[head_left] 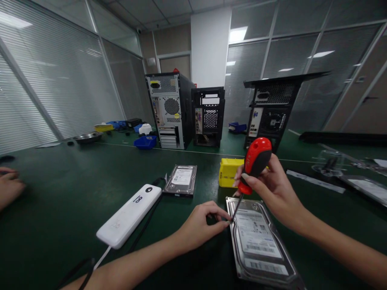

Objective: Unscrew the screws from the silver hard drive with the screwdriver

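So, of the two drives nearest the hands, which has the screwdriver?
The front drive, lower right: the screwdriver tip is at its left edge. No tool touches the rear drive.

Office-like electronics workshop with glass partitions [75, 68], computer towers [186, 108], hard drives [260, 237]

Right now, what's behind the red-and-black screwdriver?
Behind the screwdriver: a yellow box and, farther back, a black computer case. The screwdriver and right hand cover the box's right part; the handle also hides some of the case's lower portion.

red-and-black screwdriver handle [258, 158], silver hard drive [256, 241], white power bank [130, 215], green table [84, 173]
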The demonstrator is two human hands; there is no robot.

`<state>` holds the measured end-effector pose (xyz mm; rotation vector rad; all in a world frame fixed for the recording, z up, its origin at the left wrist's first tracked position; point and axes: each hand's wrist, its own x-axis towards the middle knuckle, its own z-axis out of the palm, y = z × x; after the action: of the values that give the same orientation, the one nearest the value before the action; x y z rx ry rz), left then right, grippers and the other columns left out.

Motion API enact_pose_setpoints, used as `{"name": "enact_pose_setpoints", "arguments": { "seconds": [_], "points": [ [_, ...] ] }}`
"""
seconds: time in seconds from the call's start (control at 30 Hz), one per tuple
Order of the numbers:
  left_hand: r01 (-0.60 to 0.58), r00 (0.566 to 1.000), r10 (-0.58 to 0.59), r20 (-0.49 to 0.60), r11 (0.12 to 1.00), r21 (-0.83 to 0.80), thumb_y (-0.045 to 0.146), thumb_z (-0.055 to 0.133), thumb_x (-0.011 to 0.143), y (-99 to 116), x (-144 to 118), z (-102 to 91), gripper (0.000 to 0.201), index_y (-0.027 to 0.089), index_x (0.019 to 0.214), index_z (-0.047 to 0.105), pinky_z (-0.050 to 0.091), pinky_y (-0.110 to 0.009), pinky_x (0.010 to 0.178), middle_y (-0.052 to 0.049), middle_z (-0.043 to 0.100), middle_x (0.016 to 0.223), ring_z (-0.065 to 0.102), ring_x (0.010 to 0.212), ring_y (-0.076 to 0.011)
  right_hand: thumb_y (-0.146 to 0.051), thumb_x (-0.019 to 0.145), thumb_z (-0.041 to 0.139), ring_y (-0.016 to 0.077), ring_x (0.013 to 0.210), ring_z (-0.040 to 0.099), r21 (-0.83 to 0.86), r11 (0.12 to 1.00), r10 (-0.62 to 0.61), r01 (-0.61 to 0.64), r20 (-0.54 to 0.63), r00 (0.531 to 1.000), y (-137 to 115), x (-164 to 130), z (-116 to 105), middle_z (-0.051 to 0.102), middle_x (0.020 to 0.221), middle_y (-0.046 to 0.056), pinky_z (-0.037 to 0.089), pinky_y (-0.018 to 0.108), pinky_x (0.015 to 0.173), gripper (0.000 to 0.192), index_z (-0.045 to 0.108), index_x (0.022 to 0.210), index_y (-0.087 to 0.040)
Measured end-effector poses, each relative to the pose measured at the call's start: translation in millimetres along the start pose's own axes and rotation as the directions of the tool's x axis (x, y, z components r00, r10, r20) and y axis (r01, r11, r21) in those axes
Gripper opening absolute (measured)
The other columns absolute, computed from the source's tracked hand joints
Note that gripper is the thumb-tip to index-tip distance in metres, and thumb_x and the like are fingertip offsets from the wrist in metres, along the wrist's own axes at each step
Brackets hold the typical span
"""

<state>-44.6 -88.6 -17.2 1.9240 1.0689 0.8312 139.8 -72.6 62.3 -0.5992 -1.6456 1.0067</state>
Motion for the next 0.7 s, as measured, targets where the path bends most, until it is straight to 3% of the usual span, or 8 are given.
{"name": "enact_pose_setpoints", "arguments": {
  "seconds": [0.33, 0.53, 0.6, 0.7],
  "points": [
    [0.011, 1.0, -0.011, 0.011, 1.0, 0.001, 0.024, 0.063, 0.08, -1, -1, 0.2, 0.018, 0.017, 0.094, 0.072, 0.041, -0.025, 0.075, -0.002, 0.06, 0.084, 0.056, 0.08, -0.0137, -0.023, 0.073, 0.072, 0.0152, 0.078, 0.066, -0.052, 0.999, -0.005, 0.008, 0.047, 0.999, -4, 14, -4, 0.064, 0.086, -0.001, 0.057, 0.034, 0.076, 0.044, 0.039, 0.102, -0.026],
    [0.016, 1.0, -0.016, 0.018, 1.0, 0.009, 0.02, 0.064, 0.078, 4, -1, -0.3, 0.018, 0.015, 0.093, 0.072, 0.04, -0.024, 0.075, -0.001, 0.06, 0.081, 0.056, 0.078, -0.0136, -0.019, 0.073, 0.073, 0.0155, 0.068, 0.064, -0.05, 0.995, -0.079, 0.086, 0.122, 0.989, -11, 21, -3, 0.057, 0.089, -0.003, 0.057, 0.037, 0.07, 0.086, 0.017, 0.133, -0.044],
    [0.01, 1.0, -0.01, 0.027, 1.0, 0.013, 0.017, 0.062, 0.077, 5, 1, -0.7, 0.019, 0.015, 0.093, 0.072, 0.04, -0.024, 0.074, -0.001, 0.06, 0.081, 0.055, 0.078, -0.0134, -0.022, 0.073, 0.073, 0.0165, 0.07, 0.064, -0.078, 0.993, -0.081, 0.094, 0.15, 0.985, -14, 22, -3, 0.056, 0.087, -0.003, 0.057, 0.036, 0.07, 0.081, 0.022, 0.132, -0.044],
    [0.0, 0.999, -0.001, 0.036, 1.0, 0.027, 0.013, 0.058, 0.077, 4, 4, -1.2, 0.021, 0.015, 0.092, 0.072, 0.039, -0.023, 0.071, -0.001, 0.059, 0.082, 0.055, 0.077, -0.0128, -0.027, 0.079, 0.067, 0.0151, 0.073, 0.064, -0.052, 0.992, -0.109, 0.119, 0.162, 0.981, -18, 25, -6, 0.056, 0.088, -0.002, 0.056, 0.034, 0.07, 0.056, 0.033, 0.122, -0.038]
  ]
}}
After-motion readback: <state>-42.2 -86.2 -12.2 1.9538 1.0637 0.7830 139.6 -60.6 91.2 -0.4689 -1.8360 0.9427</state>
